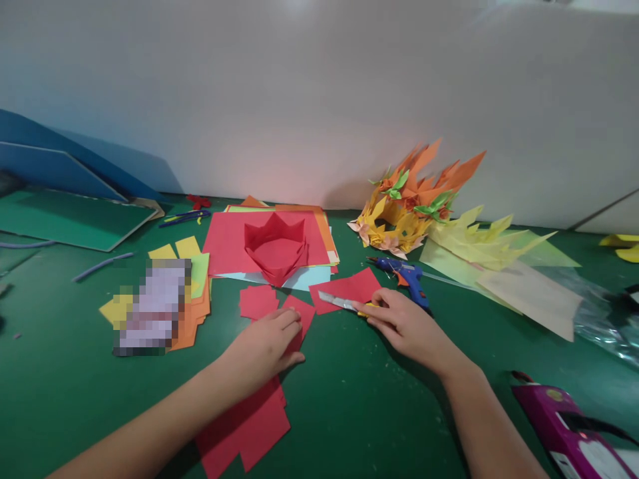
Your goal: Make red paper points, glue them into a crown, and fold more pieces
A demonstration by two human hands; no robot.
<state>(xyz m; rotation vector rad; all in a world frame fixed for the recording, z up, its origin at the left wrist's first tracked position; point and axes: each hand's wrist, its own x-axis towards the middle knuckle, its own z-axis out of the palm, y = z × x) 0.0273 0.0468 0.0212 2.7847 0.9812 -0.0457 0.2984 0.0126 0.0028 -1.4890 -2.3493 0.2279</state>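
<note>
Right hand [403,324] pinches utility knife [338,301]; glue gun [413,279] at 12 o'clock. Left hand [272,344] half-open over red paper [305,310]; crown [277,268] at 12.

Over my remote feed I can read no lettering: the round mark [554,395] and white label [564,466] on the purple case [542,414] are too small to make out, and the phone [158,299] shows only blurred blocks.

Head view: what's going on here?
A person works with red paper. The right hand holds a cutter knife, its blade over a red piece. The left hand is over another red piece. Beyond, a red paper crown sits on stacked sheets.
</note>
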